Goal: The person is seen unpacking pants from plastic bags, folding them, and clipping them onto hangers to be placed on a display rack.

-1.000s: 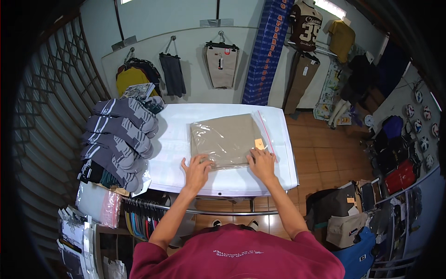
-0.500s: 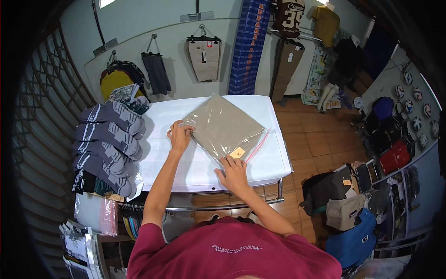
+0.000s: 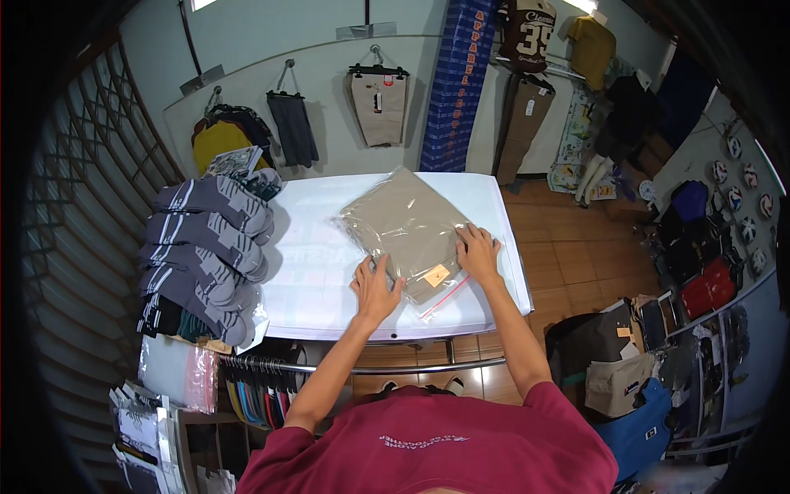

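A folded khaki garment (image 3: pixel 405 218) lies turned cornerwise on the white table, inside a clear plastic bag (image 3: pixel 418 306) with a red strip along its near right edge. An orange tag (image 3: pixel 436 275) shows at the garment's near corner. My left hand (image 3: pixel 376 290) rests at the bag's near left edge, fingers spread. On the right edge of the garment lies my right hand (image 3: pixel 479 249), its fingers stretched over the plastic. Neither hand grips anything that I can see.
Grey socks (image 3: pixel 202 255) are piled at the table's left end. The white table (image 3: pixel 309 305) has a metal rail (image 3: pixel 395 368) along its near side. Hangers with clothes (image 3: pixel 255 399) hang below left. Bags and folded garments (image 3: pixel 613 383) stand at the lower right.
My left hand has come from the bag's left corner down to its near left edge. My right hand has moved from the near corner up to the right edge. The bag has turned slightly.
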The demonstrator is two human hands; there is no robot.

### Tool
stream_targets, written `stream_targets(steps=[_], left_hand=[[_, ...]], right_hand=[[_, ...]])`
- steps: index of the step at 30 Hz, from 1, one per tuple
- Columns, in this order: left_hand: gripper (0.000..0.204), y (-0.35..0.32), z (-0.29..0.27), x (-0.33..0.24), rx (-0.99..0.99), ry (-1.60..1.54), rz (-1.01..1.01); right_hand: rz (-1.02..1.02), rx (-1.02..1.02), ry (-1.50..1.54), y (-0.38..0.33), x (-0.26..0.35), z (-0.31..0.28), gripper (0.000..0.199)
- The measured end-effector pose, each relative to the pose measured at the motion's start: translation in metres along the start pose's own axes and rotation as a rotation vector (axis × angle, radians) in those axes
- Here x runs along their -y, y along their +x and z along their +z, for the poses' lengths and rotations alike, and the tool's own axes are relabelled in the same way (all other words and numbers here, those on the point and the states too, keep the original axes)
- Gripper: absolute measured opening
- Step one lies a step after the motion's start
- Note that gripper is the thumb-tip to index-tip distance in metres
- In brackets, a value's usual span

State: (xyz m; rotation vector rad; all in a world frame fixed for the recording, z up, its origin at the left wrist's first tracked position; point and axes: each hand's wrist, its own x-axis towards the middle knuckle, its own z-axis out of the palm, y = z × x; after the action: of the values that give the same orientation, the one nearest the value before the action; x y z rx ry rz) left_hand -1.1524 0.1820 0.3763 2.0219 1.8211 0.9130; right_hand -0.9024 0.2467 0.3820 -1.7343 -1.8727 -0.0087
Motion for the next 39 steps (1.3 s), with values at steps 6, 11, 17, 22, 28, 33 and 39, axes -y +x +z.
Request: stream_targets(steps=[6, 11, 17, 22, 28, 33, 39], left_hand=[[0.059, 0.038, -0.011, 0.03, 0.094, 0.005, -0.046], [0.048, 0.067, -0.016, 0.068, -0.004, -0.136, 0.1], [0.047, 0.046, -0.02, 0.064, -0.128, -0.246, 0.038], [0.046, 0.008, -0.045, 0.023, -0.297, -0.051, 0.243], [0.036, -0.01, -0.032, 0.004, 0.147, -0.1, 0.396], [0.027, 0.005, -0.018, 0.003, 0.213, -0.137, 0.411], [0.019, 0.005, -0.011, 0.0, 0.199, -0.349, 0.283]], right_hand=[[0.076, -0.026, -0.052, -0.034, 0.028, 0.003, 0.034], [0.079, -0.055, -0.03, -0.063, 0.06, 0.0, 0.04], [0.106, -0.077, 0.099, -0.067, 0.05, -0.001, 0.042], [0.185, -0.221, 0.319, -0.063, 0.039, -0.001, 0.042], [0.192, -0.303, 0.363, -0.063, 0.041, -0.003, 0.038], [0.315, -0.321, 0.461, -0.072, 0.045, -0.008, 0.044], [0.356, -0.329, 0.425, -0.1, 0.062, -0.019, 0.048]])
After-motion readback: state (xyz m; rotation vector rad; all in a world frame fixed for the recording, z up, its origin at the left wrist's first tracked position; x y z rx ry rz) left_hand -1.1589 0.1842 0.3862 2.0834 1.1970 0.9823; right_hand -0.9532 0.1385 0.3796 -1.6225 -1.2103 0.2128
